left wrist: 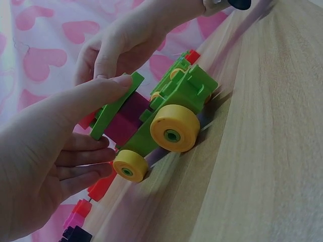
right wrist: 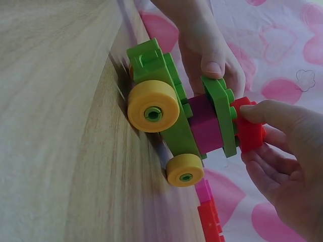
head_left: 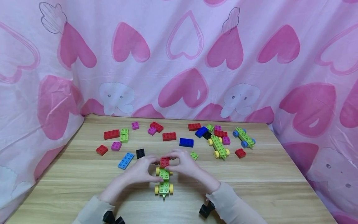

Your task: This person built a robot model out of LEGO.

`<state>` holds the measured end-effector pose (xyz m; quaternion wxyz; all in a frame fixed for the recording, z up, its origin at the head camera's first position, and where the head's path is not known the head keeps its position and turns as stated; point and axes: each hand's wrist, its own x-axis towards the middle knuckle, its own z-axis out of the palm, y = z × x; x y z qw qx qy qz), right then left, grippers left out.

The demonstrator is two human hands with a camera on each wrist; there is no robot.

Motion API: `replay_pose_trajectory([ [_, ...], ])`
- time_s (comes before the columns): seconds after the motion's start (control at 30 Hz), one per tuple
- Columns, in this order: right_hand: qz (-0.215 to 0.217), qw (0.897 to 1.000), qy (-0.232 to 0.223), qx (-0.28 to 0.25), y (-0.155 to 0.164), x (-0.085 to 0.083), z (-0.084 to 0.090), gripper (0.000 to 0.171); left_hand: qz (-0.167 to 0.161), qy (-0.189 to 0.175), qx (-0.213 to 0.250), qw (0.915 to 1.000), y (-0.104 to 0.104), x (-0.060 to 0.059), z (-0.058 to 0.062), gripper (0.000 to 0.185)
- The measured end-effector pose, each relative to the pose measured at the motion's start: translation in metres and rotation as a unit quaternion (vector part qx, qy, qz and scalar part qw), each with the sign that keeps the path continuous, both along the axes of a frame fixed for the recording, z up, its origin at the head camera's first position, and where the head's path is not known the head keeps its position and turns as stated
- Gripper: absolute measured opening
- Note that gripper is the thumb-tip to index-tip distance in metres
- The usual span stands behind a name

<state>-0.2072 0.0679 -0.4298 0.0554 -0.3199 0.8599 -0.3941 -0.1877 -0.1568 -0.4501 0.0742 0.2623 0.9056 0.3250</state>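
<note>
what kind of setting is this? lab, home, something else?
Probably a makeshift tabletop recording booth, not a real playroom. A pink heart-print sheet is draped round a wooden table as a backdrop, and toy bricks are scattered on it, with both hands on a green toy car.

Wooden surface [head_left: 251, 174]. Loose bricks scattered at the far side: red brick [head_left: 111, 134], blue brick [head_left: 186, 142], black brick [head_left: 140, 153]. Two green wheeled chassis at right: yellow-wheeled [head_left: 218, 147], blue-wheeled [head_left: 244, 137]. Pink heart-print cloth [head_left: 179, 56] behind.

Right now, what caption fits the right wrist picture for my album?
Two hands press a red brick onto a green toy car with yellow wheels.
</note>
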Motion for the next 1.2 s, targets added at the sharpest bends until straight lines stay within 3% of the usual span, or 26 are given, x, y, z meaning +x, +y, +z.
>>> replay_pose_trajectory([
  [0.33,0.006,0.999,0.023,0.022,-0.002,0.001,0.001,0.036,-0.007,0.013,0.003,0.9999,0.000,0.000,0.001,0.062],
  [0.9,-0.005,0.999,-0.003,0.052,-0.007,0.001,0.007,0.037,-0.001,-0.010,0.015,0.9998,0.001,0.000,0.001,0.065],
  [1.2,-0.006,0.995,0.003,0.098,-0.010,0.004,0.013,0.038,0.001,-0.018,0.015,0.9997,0.000,0.000,0.001,0.067],
])
